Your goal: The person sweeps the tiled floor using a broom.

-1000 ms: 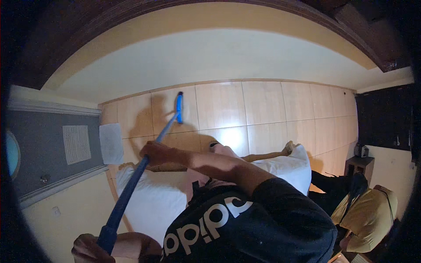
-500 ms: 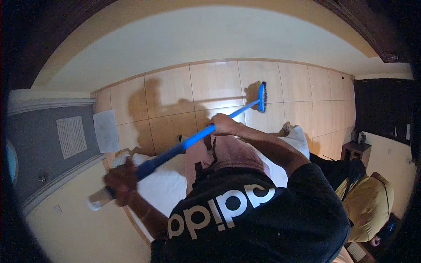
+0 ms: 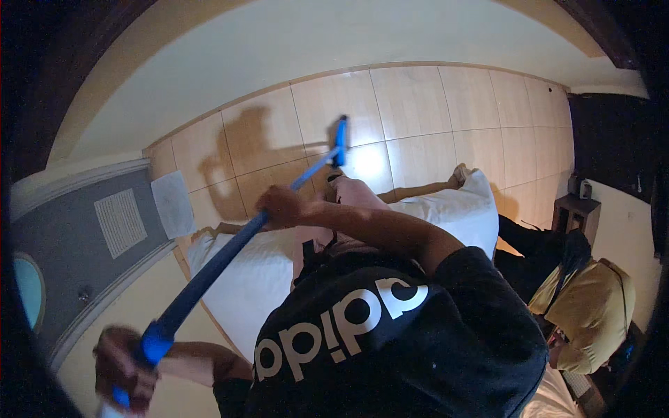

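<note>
A broom with a long blue handle [image 3: 209, 275] runs slantwise from the lower left up to the tiled floor. Both my hands are on it. My left hand [image 3: 125, 369], somewhat blurred, is wrapped round the upper end of the handle at the lower left. Farther down the shaft, my right hand [image 3: 280, 207] closes round it in front of my legs. The blue broom head [image 3: 340, 143] with dark bristles rests on the floor tiles [image 3: 418, 157] beyond my feet, beside a bright patch of reflected light.
A pale wall [image 3: 279, 52] borders the floor ahead. A grey door [image 3: 73, 223] with a vent stands at left, a white mat [image 3: 174, 203] by it. White bedding [image 3: 453, 209] lies behind my legs. At right are a person in yellow [image 3: 596, 317] and a small brown cabinet [image 3: 577, 217].
The broom head has swept leftward across the tiles. My right hand has moved left with the shaft, and my left hand has moved down and left with the upper end.
</note>
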### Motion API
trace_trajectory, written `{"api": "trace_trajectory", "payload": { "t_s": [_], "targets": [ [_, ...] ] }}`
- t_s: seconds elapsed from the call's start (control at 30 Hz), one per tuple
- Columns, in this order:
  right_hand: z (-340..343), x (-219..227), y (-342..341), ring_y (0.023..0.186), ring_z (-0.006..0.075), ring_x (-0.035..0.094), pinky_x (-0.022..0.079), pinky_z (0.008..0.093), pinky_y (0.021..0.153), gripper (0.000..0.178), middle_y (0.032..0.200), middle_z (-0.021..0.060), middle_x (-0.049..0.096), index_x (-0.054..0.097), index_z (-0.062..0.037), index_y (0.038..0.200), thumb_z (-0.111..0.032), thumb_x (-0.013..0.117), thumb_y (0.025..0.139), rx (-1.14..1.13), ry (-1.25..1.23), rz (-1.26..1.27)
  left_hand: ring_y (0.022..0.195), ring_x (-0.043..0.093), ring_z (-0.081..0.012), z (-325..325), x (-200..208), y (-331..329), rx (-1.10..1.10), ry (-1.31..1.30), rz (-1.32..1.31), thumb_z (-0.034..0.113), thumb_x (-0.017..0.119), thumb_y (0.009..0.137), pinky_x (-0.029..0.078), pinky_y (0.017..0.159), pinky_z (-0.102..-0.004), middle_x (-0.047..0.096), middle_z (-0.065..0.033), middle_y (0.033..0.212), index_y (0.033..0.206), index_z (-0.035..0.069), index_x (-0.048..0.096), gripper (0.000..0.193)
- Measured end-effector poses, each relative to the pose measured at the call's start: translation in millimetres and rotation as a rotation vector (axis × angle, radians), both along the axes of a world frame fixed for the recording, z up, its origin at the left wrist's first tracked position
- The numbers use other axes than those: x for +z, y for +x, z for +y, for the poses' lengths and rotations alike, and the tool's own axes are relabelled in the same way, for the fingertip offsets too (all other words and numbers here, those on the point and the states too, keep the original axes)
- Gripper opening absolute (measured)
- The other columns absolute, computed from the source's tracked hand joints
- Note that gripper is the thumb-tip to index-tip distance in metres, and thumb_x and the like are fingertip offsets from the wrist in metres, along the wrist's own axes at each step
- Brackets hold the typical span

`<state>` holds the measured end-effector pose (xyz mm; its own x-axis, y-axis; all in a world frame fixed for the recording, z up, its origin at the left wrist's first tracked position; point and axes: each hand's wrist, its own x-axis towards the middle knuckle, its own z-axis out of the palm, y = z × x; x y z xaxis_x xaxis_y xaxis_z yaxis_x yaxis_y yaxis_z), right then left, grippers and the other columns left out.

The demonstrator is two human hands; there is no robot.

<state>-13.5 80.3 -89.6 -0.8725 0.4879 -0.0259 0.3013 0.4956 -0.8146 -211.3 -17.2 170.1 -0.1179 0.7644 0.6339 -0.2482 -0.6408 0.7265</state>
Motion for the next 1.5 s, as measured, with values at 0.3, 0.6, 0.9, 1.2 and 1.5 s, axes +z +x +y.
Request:
{"api": "trace_trajectory", "payload": {
  "t_s": [0.3, 0.6, 0.9, 1.2, 1.5],
  "targets": [
    [10.6, -58.5, 150.5, 0.066, 0.0273, 0.051, 0.041, 0.0356, 0.057, 0.014, 0.064, 0.0126, 0.053, 0.054, -0.0073, 0.061, -0.021, 0.055, 0.056, 0.051, -0.172, -0.370, 0.053, 0.046, -0.0093, 17.1, -123.4, 97.9, 0.088, -0.366, -0.156, 0.020, 0.049, 0.064, 0.029, 0.045, -0.0223, 0.046, 0.0021, 0.052, 0.051, 0.016, 0.041, 0.016],
    [7.2, -16.0, -60.0, 0.049, 0.0288, 0.047, 0.038, 0.0342, 0.047, 0.011, 0.052, 0.0132, 0.046, 0.050, -0.0045, 0.057, -0.014, 0.054, 0.053, 0.151, 0.182, 0.245, 0.058, 0.052, -0.0117, -58.6, -9.8, -3.9, 0.393, 0.070, 0.152, 0.020, 0.049, 0.071, 0.034, 0.052, -0.0250, 0.053, -0.0005, 0.057, 0.059, 0.015, 0.050, 0.013],
    [6.1, -43.8, -280.5, 0.052, 0.0290, 0.047, 0.036, 0.0363, 0.049, 0.009, 0.051, 0.0106, 0.046, 0.045, -0.0071, 0.054, -0.011, 0.052, 0.049, 0.421, 0.190, 0.518, 0.036, 0.045, -0.0090, -56.9, -8.9, -62.1, 0.552, 0.145, 0.242, 0.020, 0.054, 0.067, 0.033, 0.050, -0.0253, 0.046, 0.0017, 0.041, 0.058, 0.014, 0.047, 0.013],
    [-7.7, -30.4, -340.2, 0.060, 0.0271, 0.048, 0.037, 0.0336, 0.051, 0.013, 0.057, 0.0108, 0.047, 0.045, -0.0067, 0.058, -0.012, 0.056, 0.054, 0.458, 0.084, 0.437, 0.034, 0.045, -0.0080, -96.5, -17.1, -148.5, 0.774, 0.235, -0.017, 0.007, 0.059, 0.062, 0.027, 0.058, -0.0255, 0.043, 0.0027, 0.045, 0.064, 0.014, 0.036, 0.024],
    [-21.7, -5.3, -444.5, 0.061, 0.0266, 0.049, 0.037, 0.0353, 0.055, 0.015, 0.056, 0.0097, 0.047, 0.047, -0.0089, 0.058, -0.018, 0.057, 0.052, 0.638, 0.091, 0.217, 0.036, 0.047, -0.0092, -139.4, 24.7, -247.5, 0.914, 0.038, 0.234, 0.011, 0.057, 0.062, 0.031, 0.055, -0.0270, 0.045, 0.0025, 0.045, 0.060, 0.015, 0.040, 0.018]
  ]
}}
